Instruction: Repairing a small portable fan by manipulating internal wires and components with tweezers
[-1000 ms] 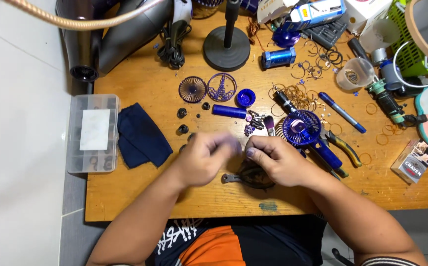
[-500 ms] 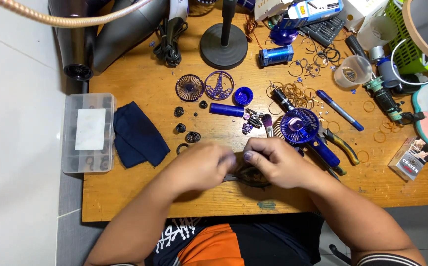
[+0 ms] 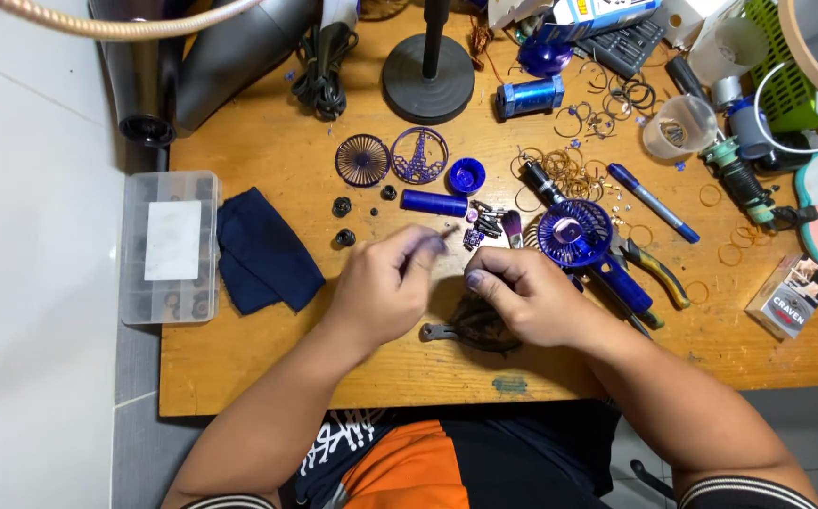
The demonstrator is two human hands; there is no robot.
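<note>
My left hand (image 3: 385, 287) hovers over the wooden table (image 3: 258, 363), its fingertips pinched on a small thin part (image 3: 449, 229) that is blurred. My right hand (image 3: 527, 297) is closed over a dark round part (image 3: 475, 328) lying on the table, with a small metal tab (image 3: 433, 331) sticking out to its left. Just beyond the right hand lies a blue hand fan head (image 3: 574, 231) with its handle. A blue cylinder (image 3: 433, 203), a blue cap (image 3: 466, 175) and two round purple grilles (image 3: 362, 158) (image 3: 418, 154) lie further back.
A dark blue cloth (image 3: 263, 250) and a clear parts box (image 3: 169, 247) are at the left edge. Pliers (image 3: 659, 269), a blue pen (image 3: 654, 203) and several wire rings lie at the right. A round black stand base (image 3: 428, 80) and a grey hair dryer (image 3: 230, 52) sit at the back.
My left hand has drawn away from the right hand, up and to the left, with its fingertips now pinched. The right hand stays on the dark part.
</note>
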